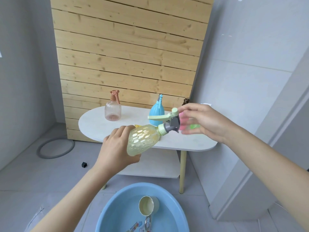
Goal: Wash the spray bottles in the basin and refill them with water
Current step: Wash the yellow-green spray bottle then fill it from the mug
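The blue basin [117, 208] is sitting on the floor nearest the viewer, with a cream cup [148, 206] lying inside. Behind it, the white table [93, 124] is carrying a pink bottle [112, 109] and a blue bottle [156, 113]. The left hand [117, 148] is gripping the yellow spray bottle [143, 139] by its body, tilted in front of the table. The right hand [205, 123] is reaching the spray head [168, 122]; blur is hiding whether it is gripping. Probable step: removing the head. The next move is calling for a twist at the collar.
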